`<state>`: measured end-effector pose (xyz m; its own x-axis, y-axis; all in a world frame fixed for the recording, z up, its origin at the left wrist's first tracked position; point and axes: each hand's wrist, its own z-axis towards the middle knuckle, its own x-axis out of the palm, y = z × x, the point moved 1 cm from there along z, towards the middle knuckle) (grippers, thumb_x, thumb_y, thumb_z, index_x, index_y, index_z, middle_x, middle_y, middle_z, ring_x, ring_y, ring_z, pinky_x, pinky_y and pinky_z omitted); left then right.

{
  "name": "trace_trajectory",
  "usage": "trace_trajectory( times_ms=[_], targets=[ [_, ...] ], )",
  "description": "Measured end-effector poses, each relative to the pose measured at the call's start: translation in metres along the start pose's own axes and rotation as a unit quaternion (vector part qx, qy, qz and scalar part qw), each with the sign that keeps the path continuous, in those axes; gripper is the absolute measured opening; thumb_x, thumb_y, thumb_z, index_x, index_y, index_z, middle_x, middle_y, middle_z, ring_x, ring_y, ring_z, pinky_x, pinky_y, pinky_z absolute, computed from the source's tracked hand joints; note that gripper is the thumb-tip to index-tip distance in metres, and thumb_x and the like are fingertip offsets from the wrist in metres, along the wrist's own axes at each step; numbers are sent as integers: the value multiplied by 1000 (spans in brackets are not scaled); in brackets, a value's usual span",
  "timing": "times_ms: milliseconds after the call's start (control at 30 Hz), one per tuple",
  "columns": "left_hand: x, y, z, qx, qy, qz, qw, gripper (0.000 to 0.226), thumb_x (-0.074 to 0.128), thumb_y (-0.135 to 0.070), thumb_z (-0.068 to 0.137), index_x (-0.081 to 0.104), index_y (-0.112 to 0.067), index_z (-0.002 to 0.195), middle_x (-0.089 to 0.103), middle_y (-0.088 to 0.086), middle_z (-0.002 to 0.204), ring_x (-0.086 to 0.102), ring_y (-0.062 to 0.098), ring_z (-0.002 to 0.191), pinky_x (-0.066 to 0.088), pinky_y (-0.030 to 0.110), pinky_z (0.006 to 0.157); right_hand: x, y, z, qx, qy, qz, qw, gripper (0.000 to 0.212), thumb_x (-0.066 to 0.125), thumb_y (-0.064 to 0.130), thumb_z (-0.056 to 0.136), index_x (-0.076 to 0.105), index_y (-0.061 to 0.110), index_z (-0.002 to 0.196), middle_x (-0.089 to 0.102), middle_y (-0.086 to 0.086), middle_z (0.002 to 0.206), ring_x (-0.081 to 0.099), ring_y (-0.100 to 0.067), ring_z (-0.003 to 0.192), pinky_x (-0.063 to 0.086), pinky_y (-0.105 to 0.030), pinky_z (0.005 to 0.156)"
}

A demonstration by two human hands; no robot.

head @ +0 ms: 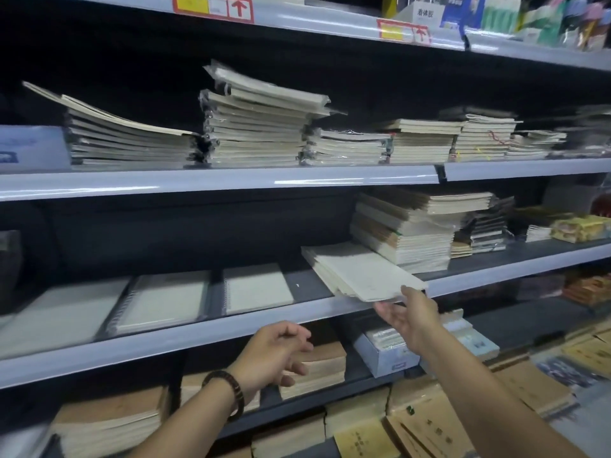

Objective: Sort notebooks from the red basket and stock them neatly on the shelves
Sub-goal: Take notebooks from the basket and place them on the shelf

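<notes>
Notebooks with spiral binding (165, 299) are laid flat in a row of three along the left part of the middle shelf (198, 332), side by side with narrow gaps between them. On the upper shelf (215, 180) above, wrapped stacks (258, 127) are ranged from left to right, the second from the left being the tallest. Below the front edge of the middle shelf the left hand (274, 355) is held out in the air, its fingers loosely curled and nothing held in them. A dark beaded bracelet (228, 395) is worn on that wrist. Behind this hand, on the shelf beneath, a pile of brown-covered notebooks (317, 368) is seen, with a white box (383, 355) just to its right. Further right, a small stack of pale notebooks (360, 272) is rested on the middle shelf, turned at an angle with its near corner overhanging the front edge. That corner is gripped by the right hand (410, 315): the thumb is pressed on the top cover and the fingers are spread beneath. The far end of the stack is touching or just beside a tall pile (406, 233) set further back on the same shelf. A darker, lower pile (489, 229) is stood to its right.
</notes>
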<state>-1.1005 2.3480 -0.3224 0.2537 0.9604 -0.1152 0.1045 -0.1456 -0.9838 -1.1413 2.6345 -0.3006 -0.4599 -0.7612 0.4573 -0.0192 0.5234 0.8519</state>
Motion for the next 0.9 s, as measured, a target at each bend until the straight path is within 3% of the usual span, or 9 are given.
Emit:
trace_trajectory(
  times_ms=[67,133,267,367,467,600,767,833,900],
  targets=[
    [-6,23,-5,-21,6,11,1000,11,68,-30,94,77,-24,98,81,5,104,77,25,74,51,29,53,-5,-23,-8,-1,-30,-9,1000,21,52,22,111,49,5,123,74,-24,92,77,-32,66,61,-33,51],
    [-14,51,-9,-51,8,20,998,19,68,-32,87,75,-21,100,81,8,104,75,25,72,48,26,49,-8,-55,-17,-6,-30,-69,997,23,48,26,112,57,4,115,70,-17,79,72,-26,55,57,-32,46],
    [-33,122,-25,-118,17,54,991,17,70,-29,91,73,-16,102,81,6,96,71,25,68,47,26,53,-11,-145,-31,7,63,-244,968,23,49,21,110,62,3,103,67,-7,62,63,-22,44,43,-27,38],
    [-50,179,-43,-140,1,104,985,8,73,-25,91,72,-18,87,79,7,97,71,24,70,50,30,55,-12,-226,-43,22,168,-399,901,19,59,20,106,64,9,92,73,-5,70,66,-22,48,42,-25,41],
    [-64,242,-64,-189,-21,88,978,20,61,-23,99,65,-25,79,68,7,85,59,15,57,39,24,50,-20,-312,-57,50,229,-512,826,21,64,21,101,62,12,83,72,-11,71,66,-18,48,45,-25,44],
    [-76,323,-97,-264,-76,97,957,16,57,-13,102,69,-17,92,67,12,90,55,17,51,32,21,45,-39,-409,-72,52,255,-638,725,30,69,25,94,67,7,70,67,-9,66,64,-18,60,46,-27,59],
    [-76,392,-122,-323,-144,70,933,12,62,-1,100,72,-8,97,73,22,101,66,31,71,49,23,46,-70,-487,-69,134,249,-739,612,23,68,32,93,71,10,96,78,-9,103,74,-25,93,54,-30,74],
    [-71,414,-122,-314,-172,125,925,12,64,-4,99,75,-5,103,75,21,109,73,35,91,61,32,71,-73,-506,-66,136,228,-753,602,41,70,39,92,67,11,123,74,-13,122,73,-29,109,59,-36,89],
    [-64,430,-118,-288,-136,209,925,15,65,-16,99,77,-10,106,77,10,113,73,28,106,55,30,93,-74,-518,-64,126,179,-759,613,69,73,52,89,54,10,141,66,-16,135,67,-34,121,56,-41,97]
  ],
)
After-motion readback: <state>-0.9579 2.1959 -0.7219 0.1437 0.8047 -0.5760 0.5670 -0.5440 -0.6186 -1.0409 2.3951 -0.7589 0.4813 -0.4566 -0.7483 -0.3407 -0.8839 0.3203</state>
